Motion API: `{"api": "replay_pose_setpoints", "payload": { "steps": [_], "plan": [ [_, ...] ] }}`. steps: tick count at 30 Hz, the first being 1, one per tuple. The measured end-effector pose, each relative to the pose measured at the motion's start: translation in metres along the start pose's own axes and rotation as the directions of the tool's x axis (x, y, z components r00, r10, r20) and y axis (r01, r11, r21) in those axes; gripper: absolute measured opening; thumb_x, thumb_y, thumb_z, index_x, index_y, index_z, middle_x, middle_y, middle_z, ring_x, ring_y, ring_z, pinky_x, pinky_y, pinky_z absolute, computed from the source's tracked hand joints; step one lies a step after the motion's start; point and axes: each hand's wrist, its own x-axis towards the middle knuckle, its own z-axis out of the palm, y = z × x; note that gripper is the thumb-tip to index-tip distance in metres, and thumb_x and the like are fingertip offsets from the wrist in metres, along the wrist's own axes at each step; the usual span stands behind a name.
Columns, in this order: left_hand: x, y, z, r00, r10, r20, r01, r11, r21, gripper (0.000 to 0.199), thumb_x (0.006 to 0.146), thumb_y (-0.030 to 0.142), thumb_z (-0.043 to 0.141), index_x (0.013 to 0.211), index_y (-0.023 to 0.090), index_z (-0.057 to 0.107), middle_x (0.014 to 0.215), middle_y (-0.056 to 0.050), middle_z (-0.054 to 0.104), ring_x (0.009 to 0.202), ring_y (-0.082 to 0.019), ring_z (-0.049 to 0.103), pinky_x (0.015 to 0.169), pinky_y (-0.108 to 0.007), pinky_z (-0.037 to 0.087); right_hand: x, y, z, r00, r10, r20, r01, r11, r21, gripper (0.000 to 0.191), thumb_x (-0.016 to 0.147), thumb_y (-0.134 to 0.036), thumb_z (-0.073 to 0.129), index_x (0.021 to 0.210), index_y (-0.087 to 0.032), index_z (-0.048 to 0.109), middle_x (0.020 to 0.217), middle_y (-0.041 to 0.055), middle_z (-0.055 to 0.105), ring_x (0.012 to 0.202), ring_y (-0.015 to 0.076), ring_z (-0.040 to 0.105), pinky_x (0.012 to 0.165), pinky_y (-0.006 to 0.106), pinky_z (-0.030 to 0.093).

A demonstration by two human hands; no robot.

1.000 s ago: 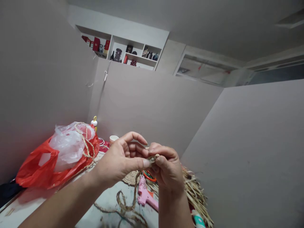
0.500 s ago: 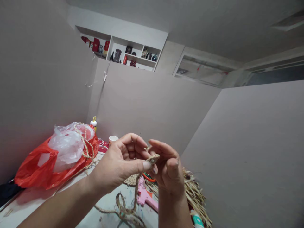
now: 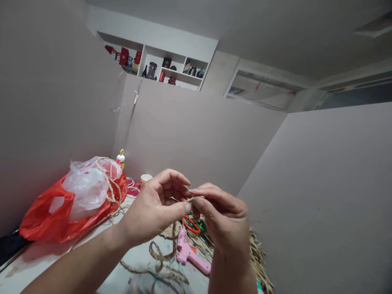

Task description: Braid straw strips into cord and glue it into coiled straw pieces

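Observation:
My left hand [image 3: 159, 204] pinches a small end of tan braided straw cord [image 3: 196, 199] between thumb and fingers. My right hand [image 3: 223, 214] meets it from the right, its thumb and fingertips closed on the same piece. Most of what lies between the fingertips is hidden. Below my hands a length of the cord [image 3: 161, 257] hangs and loops onto the white table [image 3: 116, 277]. A pink glue gun [image 3: 191, 253] rests under my right hand, with orange-handled scissors [image 3: 191, 225] just behind it. Part of a coiled straw piece [image 3: 168, 232] shows beneath my left hand.
At the left sits a red plastic bag [image 3: 45, 216] with a clear bag [image 3: 85, 183] and braided cord over it. A white cup [image 3: 146, 178] and a yellow-and-white bottle [image 3: 121, 158] stand behind. Loose straw [image 3: 259, 257] lies at the right. Grey partitions [image 3: 183, 130] surround the table.
My right hand has turned and shifted right, its thumb now closing with the fingers on the cord end. My left hand has barely moved. More of the glue gun and scissors shows.

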Motion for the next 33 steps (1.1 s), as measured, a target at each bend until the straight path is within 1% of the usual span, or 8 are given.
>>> {"api": "replay_pose_setpoints", "payload": {
  "steps": [3,8,16,21,25,29,31,33],
  "plan": [
    [0.002,0.001,-0.002,0.996,-0.082,0.045,0.082,0.997,-0.003,0.025,0.073,0.012,0.071,0.092,0.016,0.056,0.083,0.001,0.06,0.077,-0.008,0.058,0.073,-0.023,0.048,0.0,-0.001,-0.003,0.999,0.008,-0.045,-0.007,1.0,0.011,0.014,0.081,-0.015,0.07,0.088,-0.025,0.076,0.075,0.0006,0.064,0.052,0.0071,0.055,0.043,0.018,0.045],
    [0.005,-0.001,-0.006,0.981,-0.175,0.086,0.178,0.984,-0.027,0.016,0.072,0.014,0.072,0.084,0.013,0.061,0.071,0.001,0.062,0.064,-0.007,0.057,0.062,-0.021,0.046,0.0,-0.001,-0.008,0.997,0.018,-0.072,-0.016,0.999,0.039,0.013,0.08,-0.016,0.071,0.085,-0.026,0.076,0.076,0.0003,0.063,0.051,0.0071,0.055,0.043,0.019,0.044],
    [0.005,-0.003,-0.006,0.995,-0.099,-0.001,0.099,0.994,0.043,0.009,0.074,0.019,0.073,0.08,0.013,0.071,0.068,-0.001,0.065,0.063,-0.008,0.057,0.063,-0.02,0.046,0.004,-0.003,-0.006,0.983,0.168,-0.076,-0.156,0.977,0.147,0.004,0.078,-0.023,0.073,0.074,-0.022,0.074,0.071,-0.0013,0.057,0.051,0.0059,0.049,0.043,0.018,0.039],
    [0.004,-0.002,0.0,0.996,0.017,-0.093,-0.006,0.993,0.117,0.005,0.075,0.016,0.07,0.08,0.015,0.073,0.074,-0.002,0.068,0.069,-0.009,0.06,0.066,-0.021,0.047,0.007,-0.003,0.0,0.925,0.351,-0.147,-0.298,0.908,0.294,0.011,0.072,-0.028,0.078,0.068,-0.02,0.072,0.055,-0.0042,0.05,0.046,0.0042,0.04,0.041,0.014,0.035],
    [0.007,-0.003,-0.003,0.994,-0.04,-0.101,0.048,0.996,0.074,0.004,0.071,0.016,0.072,0.075,0.014,0.074,0.064,-0.001,0.066,0.06,-0.009,0.058,0.062,-0.022,0.047,0.009,-0.002,0.003,0.86,0.492,-0.136,-0.412,0.826,0.385,0.018,0.065,-0.032,0.082,0.065,-0.017,0.072,0.048,-0.0053,0.046,0.043,0.0043,0.038,0.038,0.014,0.034],
    [0.011,-0.004,-0.011,0.989,-0.099,-0.111,0.1,0.995,-0.005,0.007,0.068,0.017,0.075,0.073,0.013,0.073,0.061,0.0,0.063,0.056,-0.008,0.056,0.059,-0.022,0.045,0.01,-0.003,0.002,0.874,0.468,-0.13,-0.394,0.84,0.373,0.027,0.068,-0.043,0.079,0.082,-0.02,0.076,0.053,-0.0031,0.054,0.043,0.0048,0.043,0.037,0.014,0.036],
    [0.012,-0.005,-0.013,0.986,-0.112,-0.122,0.109,0.994,-0.031,0.008,0.068,0.019,0.075,0.074,0.014,0.073,0.061,0.0,0.063,0.056,-0.008,0.056,0.058,-0.022,0.044,0.01,-0.003,0.0,0.892,0.411,-0.187,-0.338,0.882,0.328,0.035,0.072,-0.048,0.074,0.095,-0.022,0.075,0.058,-0.0015,0.059,0.043,0.0058,0.046,0.037,0.016,0.038],
    [0.012,-0.004,-0.014,0.984,-0.126,-0.125,0.121,0.992,-0.046,0.008,0.068,0.02,0.076,0.073,0.014,0.073,0.06,0.0,0.063,0.055,-0.008,0.055,0.057,-0.021,0.043,0.01,-0.004,-0.001,0.901,0.36,-0.244,-0.29,0.915,0.279,0.034,0.075,-0.049,0.072,0.096,-0.022,0.075,0.06,-0.0008,0.061,0.043,0.0063,0.048,0.038,0.017,0.04]
  ]
}}
